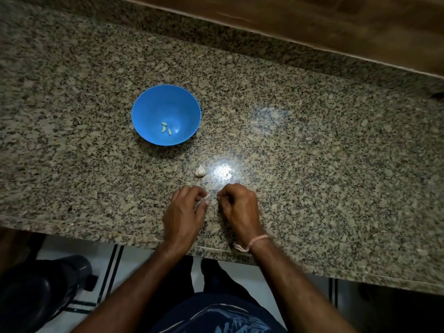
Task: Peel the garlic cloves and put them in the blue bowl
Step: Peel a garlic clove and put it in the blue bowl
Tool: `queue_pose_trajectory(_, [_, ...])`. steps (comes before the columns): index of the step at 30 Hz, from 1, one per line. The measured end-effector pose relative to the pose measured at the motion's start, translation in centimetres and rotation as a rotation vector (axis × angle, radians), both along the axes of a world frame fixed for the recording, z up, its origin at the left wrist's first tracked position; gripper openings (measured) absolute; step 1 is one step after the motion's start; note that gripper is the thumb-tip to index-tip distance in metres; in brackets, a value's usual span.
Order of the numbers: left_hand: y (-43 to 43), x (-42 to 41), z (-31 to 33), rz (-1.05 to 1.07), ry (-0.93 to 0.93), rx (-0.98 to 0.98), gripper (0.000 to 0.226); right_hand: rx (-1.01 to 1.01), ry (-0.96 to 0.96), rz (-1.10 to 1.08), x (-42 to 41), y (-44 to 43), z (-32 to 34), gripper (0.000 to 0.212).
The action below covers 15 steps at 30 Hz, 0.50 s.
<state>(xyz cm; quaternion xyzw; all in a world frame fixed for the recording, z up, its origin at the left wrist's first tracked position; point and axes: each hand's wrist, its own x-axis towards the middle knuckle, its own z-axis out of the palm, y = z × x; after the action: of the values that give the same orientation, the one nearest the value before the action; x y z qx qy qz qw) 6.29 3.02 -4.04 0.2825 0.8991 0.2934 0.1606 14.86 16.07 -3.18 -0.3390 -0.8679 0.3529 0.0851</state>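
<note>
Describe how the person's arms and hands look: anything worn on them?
Both forearms are bare: no sleeves in view, no gloves. The left hand and its wrist carry nothing worn. The right hand shows no ring; its wrist wears a thin pale pink thread band with a frayed, knotted end.

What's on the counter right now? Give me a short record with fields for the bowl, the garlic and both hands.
surface: speckled stone counter
blue bowl: upright, beyond the hands and to the left
peeled cloves: three, at the bottom of the bowl
garlic bulb: skin on, lying on the counter between bowl and hands, touching neither
left hand: fingers curled, low over the counter
right hand: fingers curled, close beside the left hand
thread band: on the right wrist
held item: too small to tell
</note>
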Motion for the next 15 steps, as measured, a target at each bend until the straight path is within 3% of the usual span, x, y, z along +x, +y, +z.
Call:
queue_pose_trajectory(2, [0.4, -0.3, 0.2, 0.021, -0.066, 0.024, 0.012, -0.017, -0.018, -0.019, -0.4, 0.1, 0.2, 0.015])
queue_pose_trajectory(6, [1.5, -0.5, 0.9, 0.179, -0.447, 0.180, 0.011, -0.607, 0.114, -0.211, -0.5, 1.1, 1.7, 0.008])
queue_pose_trajectory(9, [1.4, -0.6, 0.9, 0.210, -0.566, 0.277, 0.006, -0.889, 0.235, -0.284, 0.3, 0.4, 2.8, 0.015])
queue_pose_trajectory(12, [0.9, -0.7, 1.0, 0.172, -0.541, 0.279, 0.002, -0.915, 0.258, -0.299, 0.9, 0.0, 2.7, 0.015])
queue_pose_trajectory(15, [0.8, -0.7, 1.7, 0.147, -0.497, 0.267, 0.003, -0.785, 0.242, -0.262, 1.3, 0.0, 2.1, 0.014])
